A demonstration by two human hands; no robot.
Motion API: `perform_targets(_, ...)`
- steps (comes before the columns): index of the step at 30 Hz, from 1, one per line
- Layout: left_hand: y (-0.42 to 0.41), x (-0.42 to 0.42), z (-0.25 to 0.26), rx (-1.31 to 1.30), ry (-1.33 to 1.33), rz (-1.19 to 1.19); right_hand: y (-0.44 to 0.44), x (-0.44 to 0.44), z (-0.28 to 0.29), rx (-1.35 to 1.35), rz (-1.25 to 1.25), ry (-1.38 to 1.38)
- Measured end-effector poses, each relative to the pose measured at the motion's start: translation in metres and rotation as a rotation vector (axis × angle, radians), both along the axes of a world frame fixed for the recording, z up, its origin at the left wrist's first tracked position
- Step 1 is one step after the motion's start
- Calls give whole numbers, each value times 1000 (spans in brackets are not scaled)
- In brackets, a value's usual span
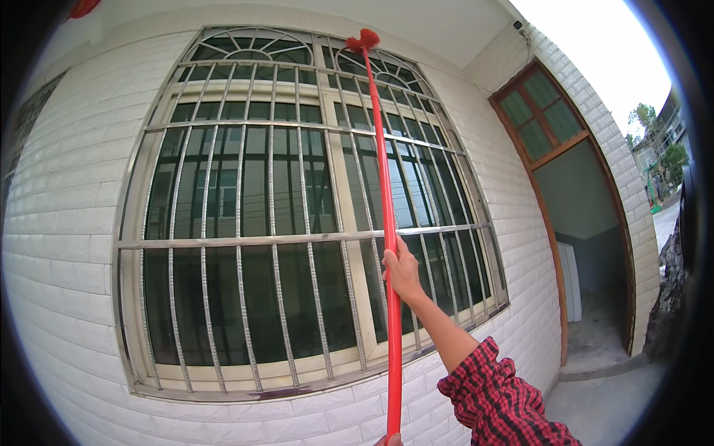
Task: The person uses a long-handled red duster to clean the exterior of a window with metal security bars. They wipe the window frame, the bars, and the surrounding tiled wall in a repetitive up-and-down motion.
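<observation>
My right hand (404, 268), its arm in a red and black checked sleeve, is closed around a long red pole (393, 345). Lower down, at the bottom rim of the picture, the fingertips of my left hand (392, 440) wrap the same pole; the rest of that hand is out of view. A red bristle brush head (365, 40) tops the pole, up by the arched upper bars of the window grille. Whether the bristles touch the grille or the ceiling, I cannot tell. Behind the pole stands the stainless steel window grille (287, 240).
Dark glass panes (290, 301) in pale frames lie behind the bars. White brick-pattern tiles (61, 279) cover the wall. To the right, a brown wooden door frame (549, 251) surrounds an open doorway with a step (605, 371). A small camera-like device (517, 25) hangs near the ceiling corner.
</observation>
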State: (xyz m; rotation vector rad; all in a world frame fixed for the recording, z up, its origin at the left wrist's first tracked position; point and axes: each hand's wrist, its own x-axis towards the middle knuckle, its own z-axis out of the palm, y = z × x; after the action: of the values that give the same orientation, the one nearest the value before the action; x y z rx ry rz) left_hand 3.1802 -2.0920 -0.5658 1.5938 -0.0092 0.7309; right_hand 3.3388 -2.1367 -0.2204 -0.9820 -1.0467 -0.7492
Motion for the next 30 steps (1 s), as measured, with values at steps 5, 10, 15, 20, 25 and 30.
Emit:
perform_targets(5, -13, 61, -10, 24, -35, -89, -32, 90, 1, 56, -38, 56)
perform_targets(10, -51, 109, -17, -24, 66, -147, -71, 140, -6, 75, -34, 64)
perform_targets(15, -66, 170, -41, -21, -46, 49, -82, 158, 5, 28, 34, -1)
perform_targets(20, -57, 210, 2, 86, -446, 250, -74, 162, 72, 9, 154, -130)
perform_targets(25, 6, 232, 125, 333, -679, 433, -28, 134, 98, -274, 145, -312)
perform_targets(30, 25, 214, 257, 384, -598, 412, 54, 142, 42, -131, 298, -501)
